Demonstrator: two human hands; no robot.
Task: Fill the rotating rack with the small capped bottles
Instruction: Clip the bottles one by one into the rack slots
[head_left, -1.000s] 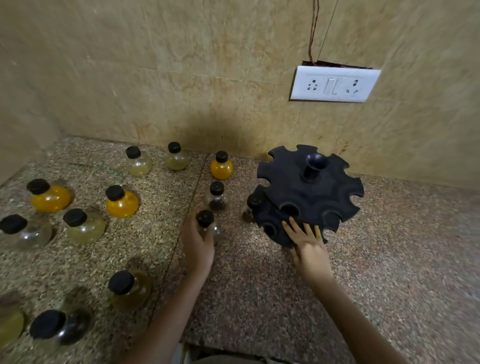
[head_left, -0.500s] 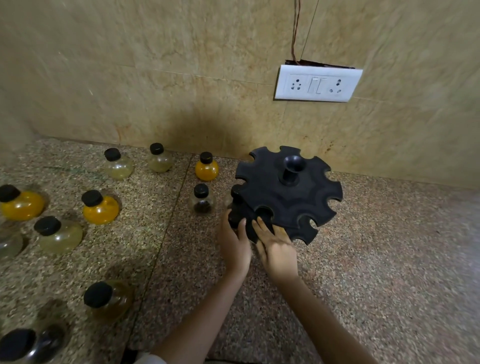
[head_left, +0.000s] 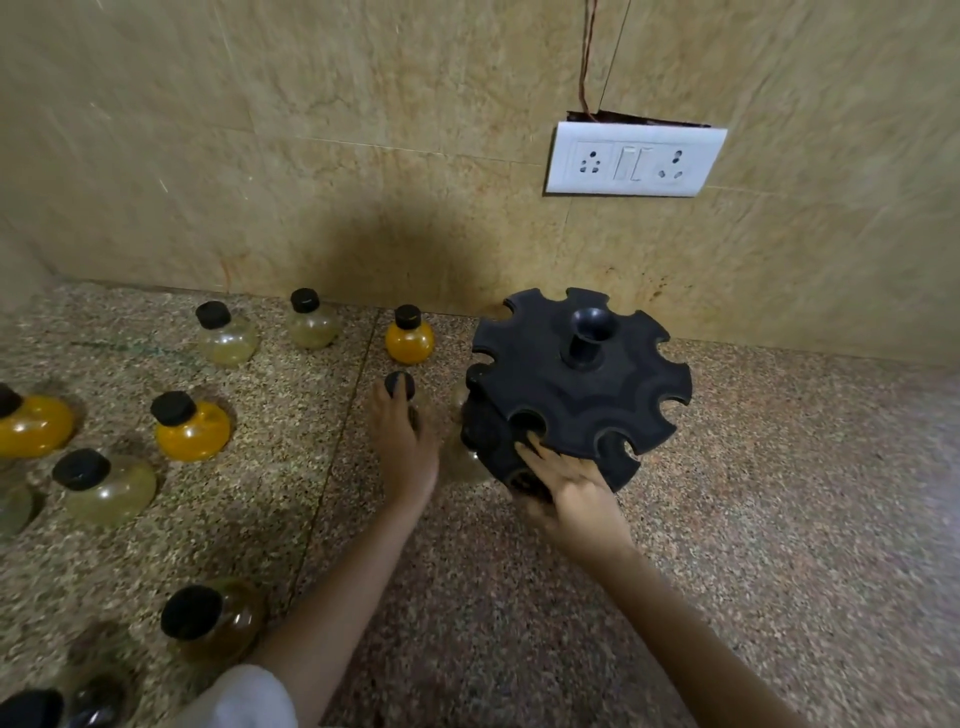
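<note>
Capped bottle of dark contents (head_left: 96, 699) nearest of all, cut off by the bottom-left corner. Just beyond it, amber bottle (head_left: 234, 623), black cap turned toward the camera. Beside that, white sleeve (head_left: 252, 695) at the bottom edge, left forearm running up from it across the speckled counter (head_left: 753, 467).

Farther up, left hand (head_left: 405, 441) laid over a dark-capped bottle (head_left: 399, 385), covering the body and leaving only the cap in sight past the fingertips. Too blurred to tell whether closed round it or merely touching.

To its right, right hand (head_left: 576, 493) gripping the lower tier of the rotating rack (head_left: 582, 400), fingers up over the rim beneath a notch of the top disc, thumb on the near side. Rack black and two-tiered, standing on the counter right of centre, close to the wall. Open notches all round the top disc, hollow post (head_left: 589, 338) at its middle. Pale glass of a racked bottle (head_left: 467, 460) showing under the lower tier's left edge, between the two hands.

Out to the left: pale bottle (head_left: 111, 488), orange bottle (head_left: 195, 431), edge orange bottle (head_left: 34, 426) cut by the frame.

Along the back, near the wall: left back bottle (head_left: 228, 340) and middle back bottle (head_left: 311, 327), both pale, then back orange bottle (head_left: 410, 343) just left of the rack.

Behind everything, tan tiled wall (head_left: 311, 156) with a white socket panel (head_left: 634, 158), thin wire (head_left: 586, 57) rising above it.
</note>
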